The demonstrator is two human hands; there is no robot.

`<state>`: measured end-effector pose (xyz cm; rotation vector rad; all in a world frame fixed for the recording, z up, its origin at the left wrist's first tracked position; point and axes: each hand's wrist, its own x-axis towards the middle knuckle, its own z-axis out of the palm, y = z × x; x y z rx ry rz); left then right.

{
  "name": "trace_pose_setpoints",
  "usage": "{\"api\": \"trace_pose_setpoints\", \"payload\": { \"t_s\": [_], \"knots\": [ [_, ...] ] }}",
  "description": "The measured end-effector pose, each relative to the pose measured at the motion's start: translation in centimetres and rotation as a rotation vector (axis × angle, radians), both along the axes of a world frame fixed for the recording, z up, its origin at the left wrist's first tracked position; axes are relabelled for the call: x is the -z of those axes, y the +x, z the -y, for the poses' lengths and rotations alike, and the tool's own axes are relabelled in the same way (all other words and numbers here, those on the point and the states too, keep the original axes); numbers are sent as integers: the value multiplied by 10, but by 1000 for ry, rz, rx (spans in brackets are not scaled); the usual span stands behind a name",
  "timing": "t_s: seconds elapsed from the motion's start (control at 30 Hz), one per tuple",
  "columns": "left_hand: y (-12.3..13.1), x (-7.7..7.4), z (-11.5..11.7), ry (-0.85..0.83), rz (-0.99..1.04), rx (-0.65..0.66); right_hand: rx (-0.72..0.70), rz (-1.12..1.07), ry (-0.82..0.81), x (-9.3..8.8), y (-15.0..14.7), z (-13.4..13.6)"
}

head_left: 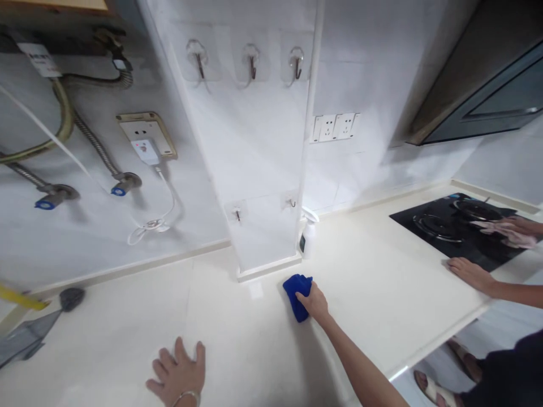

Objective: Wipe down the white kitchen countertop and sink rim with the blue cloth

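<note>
My right hand (314, 302) is closed on a blue cloth (296, 291) that is pressed to the cream countertop (373, 282), close to the foot of a white wall column (254, 169). My left hand (178, 373) lies flat on the countertop near the front edge, fingers spread, holding nothing. A bracelet shows at its wrist.
A white spray bottle (307, 234) stands beside the column. Another person at the right rests one hand (469, 273) on the counter and holds a pink cloth (507, 232) on the black gas hob (458, 226). Hooks, sockets (335, 127), hoses and valves line the wall. Dark items (70, 298) lie far left.
</note>
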<state>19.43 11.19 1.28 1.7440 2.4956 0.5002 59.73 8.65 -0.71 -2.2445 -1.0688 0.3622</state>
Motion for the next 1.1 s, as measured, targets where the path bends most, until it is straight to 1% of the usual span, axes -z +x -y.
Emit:
{"api": "trace_pose_setpoints", "payload": {
  "t_s": [0.07, 0.13, 0.23, 0.27, 0.33, 0.4, 0.47, 0.5, 0.57, 0.67, 0.73, 0.77, 0.87, 0.97, 1.03, 1.1],
  "knots": [
    [0, 0, 0, 16, 2, -4, -14, 10, -19, -12, -4, -3],
    [1, 1, 1, 24, 2, -6, -57, 33, 33, -25, -9, -1],
    [1, 2, 2, 25, 7, -7, -173, 44, 139, -47, -18, 4],
    [0, 3, 2, 17, 12, -5, -195, 6, 190, -54, -21, 6],
    [-1, 4, 3, -4, 25, -1, -185, -148, 298, -66, -22, 8],
    [-2, 5, 3, -23, 34, 1, -146, -337, 371, -70, -18, 11],
    [-4, 6, 3, -22, 39, -9, -134, -424, 344, -65, -5, 16],
    [-4, 7, 2, -20, 40, -12, -150, -406, 305, -59, 3, 20],
    [-3, 7, 2, -17, 37, -11, -156, -236, 211, -43, 21, 30],
    [-2, 7, 2, -12, 33, -4, -98, 142, 117, -20, 38, 40],
    [-2, 8, 2, -9, 34, -1, -102, 297, 89, -9, 34, 39],
    [-3, 9, 2, -4, 32, -2, -143, 339, 76, -4, 26, 36],
    [-6, 16, 1, 12, 8, -2, -278, 439, 33, 7, -9, 23],
    [-8, 20, -2, 7, -18, -3, -325, 521, -7, 13, -35, 17],
    [-8, 19, -4, -12, -21, -9, -339, 529, -19, 13, -35, 21],
    [-7, 15, -4, -30, -21, -16, -381, 509, -22, 13, -20, 30]
  ]
}}
